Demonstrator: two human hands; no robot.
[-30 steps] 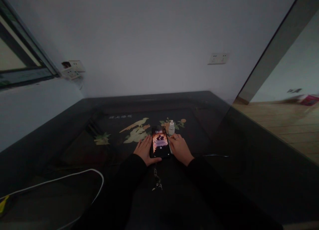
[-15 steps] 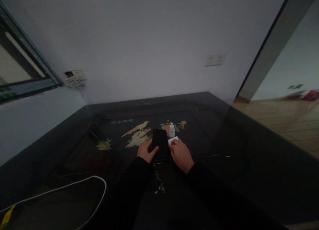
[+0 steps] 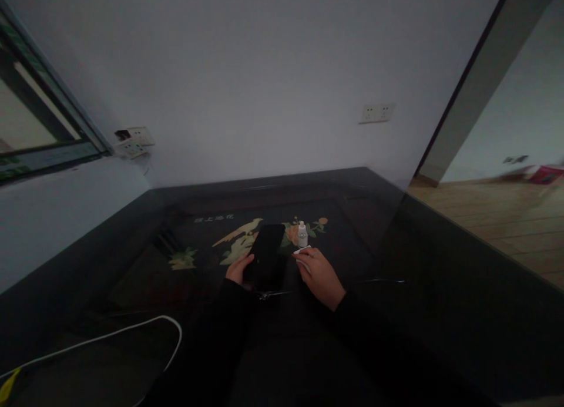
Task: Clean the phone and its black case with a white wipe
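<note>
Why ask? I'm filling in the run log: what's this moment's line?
left hand: against edge of dark-screened smartphone | right hand: fingers on white wipe | nearby: small plastic bottle, upright

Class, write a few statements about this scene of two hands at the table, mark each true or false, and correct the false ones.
1. The left hand touches the edge of a black smartphone. True.
2. The right hand holds a small white piece of paper or cloth at its fingertips. True.
3. The small bottle lies on its side. False: it stands upright.
4. The table is bare pale wood. False: its dark glossy top has an inlaid bird and flowers.
</note>
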